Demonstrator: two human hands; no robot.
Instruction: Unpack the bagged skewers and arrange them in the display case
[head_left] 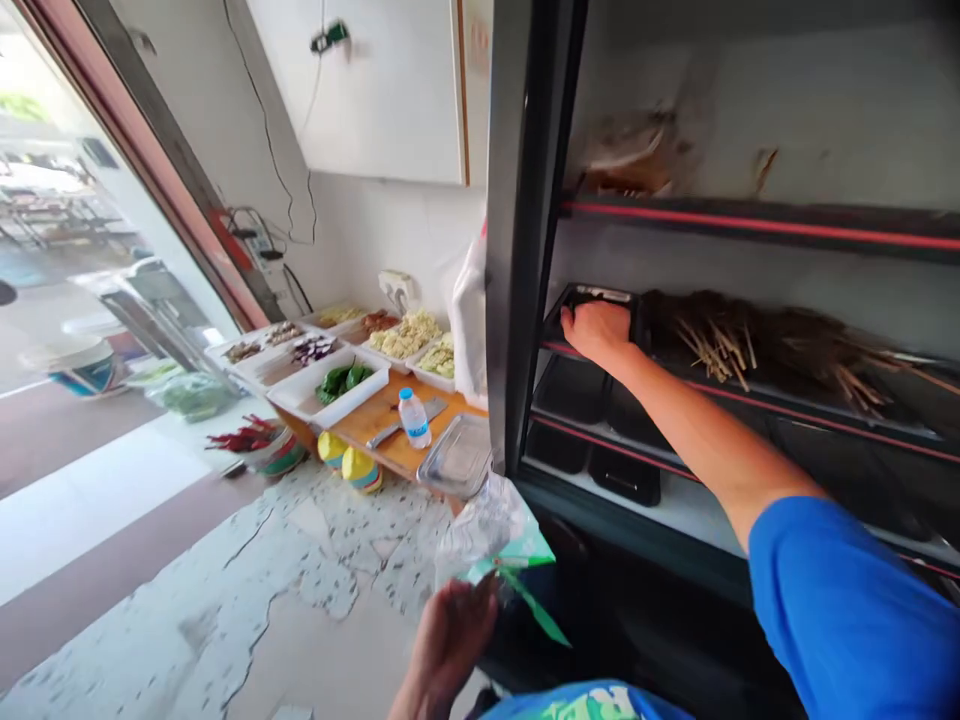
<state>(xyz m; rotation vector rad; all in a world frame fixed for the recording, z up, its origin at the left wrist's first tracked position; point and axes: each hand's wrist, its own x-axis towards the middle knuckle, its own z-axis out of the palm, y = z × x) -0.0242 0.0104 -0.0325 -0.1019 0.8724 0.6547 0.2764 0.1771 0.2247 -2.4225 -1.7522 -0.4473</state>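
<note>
My right hand (596,330) reaches into an open shelved cabinet and rests, fingers curled, on the edge of a black tray (600,297) on the middle shelf. Beside it on the same shelf lies a heap of wooden skewers (757,345). My left hand (450,640) is low in front of me, closed on a crumpled clear plastic bag (487,525) with green trim. More black trays (574,390) sit on the shelf below.
The cabinet's dark door frame (517,230) stands upright beside my arm. To the left, a wooden table (379,420) carries white trays of vegetables (341,380), a water bottle (414,417), a knife and a metal tray (459,455). The floor (300,570) is cracked.
</note>
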